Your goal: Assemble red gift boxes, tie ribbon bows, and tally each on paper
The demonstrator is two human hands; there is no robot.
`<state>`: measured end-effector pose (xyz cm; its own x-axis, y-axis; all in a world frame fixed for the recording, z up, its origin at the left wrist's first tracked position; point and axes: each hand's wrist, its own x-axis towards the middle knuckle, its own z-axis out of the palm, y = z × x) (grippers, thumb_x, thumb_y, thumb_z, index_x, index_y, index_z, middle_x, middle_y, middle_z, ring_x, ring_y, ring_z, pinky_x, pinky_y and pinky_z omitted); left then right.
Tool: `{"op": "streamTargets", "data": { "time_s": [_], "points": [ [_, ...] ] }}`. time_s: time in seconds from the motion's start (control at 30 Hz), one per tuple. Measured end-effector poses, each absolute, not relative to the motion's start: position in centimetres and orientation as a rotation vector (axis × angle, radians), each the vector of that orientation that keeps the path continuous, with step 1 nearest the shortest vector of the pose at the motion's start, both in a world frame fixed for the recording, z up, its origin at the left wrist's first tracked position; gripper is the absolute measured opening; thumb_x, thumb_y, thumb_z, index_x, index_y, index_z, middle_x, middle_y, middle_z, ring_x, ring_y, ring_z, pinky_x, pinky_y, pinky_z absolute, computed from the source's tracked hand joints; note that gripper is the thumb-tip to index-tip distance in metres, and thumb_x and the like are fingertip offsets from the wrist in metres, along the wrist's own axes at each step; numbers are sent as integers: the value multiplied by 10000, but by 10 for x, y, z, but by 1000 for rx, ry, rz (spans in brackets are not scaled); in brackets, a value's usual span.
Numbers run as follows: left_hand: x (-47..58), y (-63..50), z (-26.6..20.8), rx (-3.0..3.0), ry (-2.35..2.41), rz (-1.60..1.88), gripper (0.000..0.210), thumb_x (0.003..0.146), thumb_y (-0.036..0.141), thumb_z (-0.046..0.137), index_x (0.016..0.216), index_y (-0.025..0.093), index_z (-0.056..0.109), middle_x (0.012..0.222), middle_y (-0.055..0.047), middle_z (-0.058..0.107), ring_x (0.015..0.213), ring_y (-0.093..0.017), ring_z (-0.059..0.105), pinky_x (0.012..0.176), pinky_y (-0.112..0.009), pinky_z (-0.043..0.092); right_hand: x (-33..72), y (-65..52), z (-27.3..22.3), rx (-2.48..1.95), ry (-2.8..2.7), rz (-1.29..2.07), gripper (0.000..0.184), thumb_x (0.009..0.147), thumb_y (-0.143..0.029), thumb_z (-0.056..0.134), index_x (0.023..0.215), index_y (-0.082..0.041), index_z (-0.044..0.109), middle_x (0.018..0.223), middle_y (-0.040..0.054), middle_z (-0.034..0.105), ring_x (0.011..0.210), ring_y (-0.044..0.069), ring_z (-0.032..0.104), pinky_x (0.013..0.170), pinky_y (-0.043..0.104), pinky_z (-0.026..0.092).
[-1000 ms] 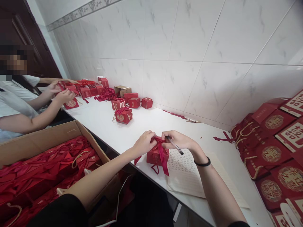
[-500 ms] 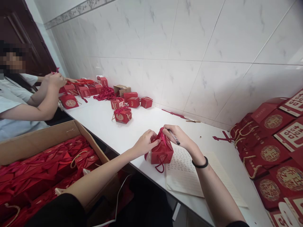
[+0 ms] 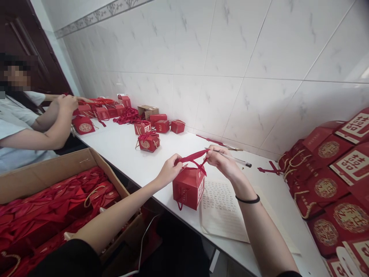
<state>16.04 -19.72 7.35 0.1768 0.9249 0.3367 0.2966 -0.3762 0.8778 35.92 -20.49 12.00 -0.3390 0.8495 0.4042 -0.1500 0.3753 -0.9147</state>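
Note:
A red gift box point(image 3: 187, 188) with a white-and-red label stands near the table's front edge. Over its top stretches a dark red ribbon point(image 3: 194, 155), looped and crossed above the lid. My left hand point(image 3: 170, 169) pinches the ribbon at the left of the box top. At the right, my right hand point(image 3: 220, 159) is closed on the ribbon's other part and also carries a pen point(image 3: 239, 159), its capped end pointing right. A cord handle point(image 3: 180, 205) hangs from the box's lower left side. Beside the box lies an open notebook point(image 3: 221, 221) with rows of handwriting.
A cardboard carton point(image 3: 95, 154) full of red boxes stands at the left. Stacked red boxes point(image 3: 325, 188) fill the right end. Several finished-looking boxes point(image 3: 148, 142) and a ribbon pile point(image 3: 128, 116) sit further back. A co-worker point(image 3: 34, 123) works at the far left.
The box has turned so its labelled side shows at right. My hands have drawn apart, pulling the ribbon up and taut over the lid. The pen now points right.

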Motion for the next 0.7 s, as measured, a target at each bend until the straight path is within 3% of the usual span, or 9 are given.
{"op": "streamTargets", "data": {
  "time_s": [0.13,0.27,0.43,0.57,0.7],
  "points": [
    [156,-194,77,1795,1178,1201,161,792,260,363,742,184,496,690,14,539,672,-132,514,666,-259,410,355,-210,123,-607,-1565,1173,292,795,-392,643,637,-172,534,474,-77,282,449,75,216,474,241,255],
    [151,-189,76,1754,1188,1137,301,825,375,372,737,163,566,721,-23,594,681,-146,547,667,-269,428,357,-213,125,-574,-1509,1201,338,757,-449,686,647,-193,495,484,-92,248,427,69,173,497,261,334],
    [142,-186,82,1649,1190,1183,277,778,380,469,802,141,607,623,9,539,579,-118,512,606,-257,424,365,-216,132,-553,-1453,1094,372,741,-483,687,633,-202,467,473,-96,205,417,73,146,415,233,257],
    [134,-185,93,1529,1150,1195,266,756,367,525,857,136,610,528,46,462,491,-93,453,531,-234,381,372,-221,142,-553,-1420,956,331,748,-463,691,660,-208,499,463,-98,233,408,73,196,478,262,349],
    [128,-186,102,1477,1067,1255,282,746,346,558,910,130,632,583,45,458,521,-81,478,573,-242,419,382,-225,150,-618,-1365,724,356,704,-487,713,657,-212,492,485,-76,316,410,82,276,446,256,323]
  ]
}}
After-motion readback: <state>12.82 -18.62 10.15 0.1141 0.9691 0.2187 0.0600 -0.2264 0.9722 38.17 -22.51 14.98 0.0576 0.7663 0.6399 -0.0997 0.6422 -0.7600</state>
